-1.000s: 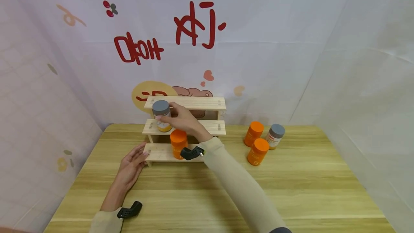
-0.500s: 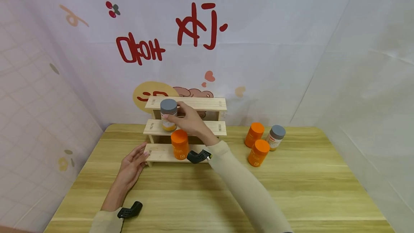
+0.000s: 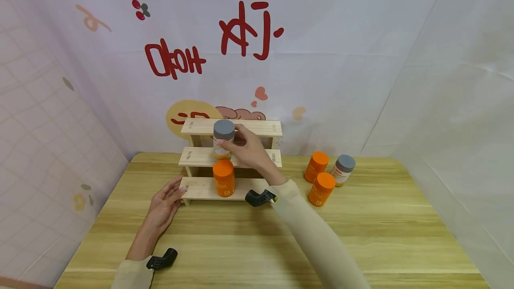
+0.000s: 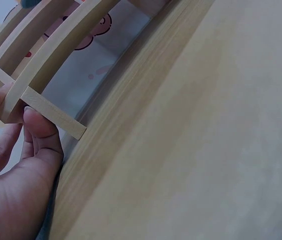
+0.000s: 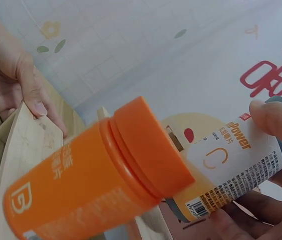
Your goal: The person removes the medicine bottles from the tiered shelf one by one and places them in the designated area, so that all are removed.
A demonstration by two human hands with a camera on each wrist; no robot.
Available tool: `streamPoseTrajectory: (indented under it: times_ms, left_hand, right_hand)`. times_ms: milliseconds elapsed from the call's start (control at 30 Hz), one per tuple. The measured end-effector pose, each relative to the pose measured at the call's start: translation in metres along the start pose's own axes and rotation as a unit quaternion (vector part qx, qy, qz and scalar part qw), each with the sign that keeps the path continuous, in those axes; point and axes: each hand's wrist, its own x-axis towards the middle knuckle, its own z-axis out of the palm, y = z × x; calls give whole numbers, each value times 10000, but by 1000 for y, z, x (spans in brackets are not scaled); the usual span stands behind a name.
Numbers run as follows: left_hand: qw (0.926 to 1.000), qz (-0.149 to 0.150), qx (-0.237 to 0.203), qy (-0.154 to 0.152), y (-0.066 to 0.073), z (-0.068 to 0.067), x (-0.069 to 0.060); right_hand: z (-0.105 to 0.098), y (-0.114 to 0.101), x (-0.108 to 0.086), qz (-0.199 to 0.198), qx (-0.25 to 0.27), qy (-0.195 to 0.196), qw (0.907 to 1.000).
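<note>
A three-tier wooden display rack (image 3: 198,188) stands at the back of the table. Its lowest board is held at the left end by my left hand (image 3: 162,206), thumb on top and fingers beneath, as the left wrist view shows. My right hand (image 3: 252,150) grips a white-and-yellow supplement bottle with a grey lid (image 3: 223,134), upright at the middle tier. Whether its base touches that board I cannot tell. In front of it, an orange bottle (image 3: 224,179) stands on the lowest tier; in the right wrist view the orange bottle (image 5: 81,185) partly covers the labelled bottle (image 5: 230,155).
On the table (image 3: 257,244) to the right of the rack stand two orange bottles, one behind (image 3: 316,167) and one in front (image 3: 321,189). Beside them is another grey-lidded bottle (image 3: 342,171). A printed white backdrop (image 3: 341,79) rises directly behind the rack.
My right hand has slid rightward along the middle tier with the grey-lidded bottle, from its left end to behind the orange bottle. The left hand has stayed on the rack.
</note>
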Motion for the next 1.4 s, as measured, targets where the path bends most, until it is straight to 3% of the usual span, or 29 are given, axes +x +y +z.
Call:
streamPoseTrajectory:
  times_ms: [433, 833, 1133, 1400]
  left_hand:
    - [9999, 59, -127, -19, -1, -2, 1]
    - [9998, 62, -163, -19, 0, -2, 3]
    - [9999, 8, -133, -2, 0, 1, 1]
    - [9999, -61, -83, 40, 1, 1, 1]
  right_hand:
    - [-26, 3, -18, 74, 80, 533, 9985]
    - [-48, 6, -43, -241, 346, 572, 9975]
    - [-64, 10, -65, -95, 575, 614, 9964]
    - [-81, 15, -84, -83, 580, 881, 9944]
